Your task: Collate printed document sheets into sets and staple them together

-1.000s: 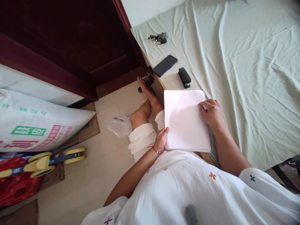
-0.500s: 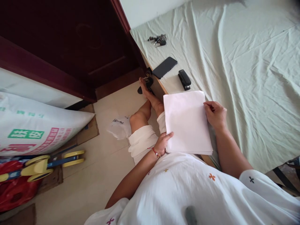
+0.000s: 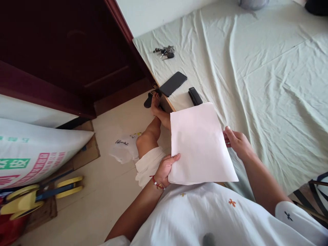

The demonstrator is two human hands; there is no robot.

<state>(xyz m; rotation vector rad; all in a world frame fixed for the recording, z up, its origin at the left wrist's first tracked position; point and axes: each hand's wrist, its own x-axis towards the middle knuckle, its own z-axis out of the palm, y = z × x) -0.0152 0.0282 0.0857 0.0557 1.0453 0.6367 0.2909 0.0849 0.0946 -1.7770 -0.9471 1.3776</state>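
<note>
Left hand [image 3: 166, 168], red bead bracelet at the wrist, grips the lower left corner of a stack of plain white paper sheets [image 3: 201, 145], thumb on top. Right hand [image 3: 237, 142] pinches the stack's right edge, fingers curled around it. Stack held over the lap, at the edge of a bed covered with a wrinkled pale green sheet [image 3: 269, 85]. Black stapler [image 3: 195, 96] just beyond the stack's far edge; black smartphone [image 3: 173, 83] and bunch of keys [image 3: 164, 52] farther along.
</note>
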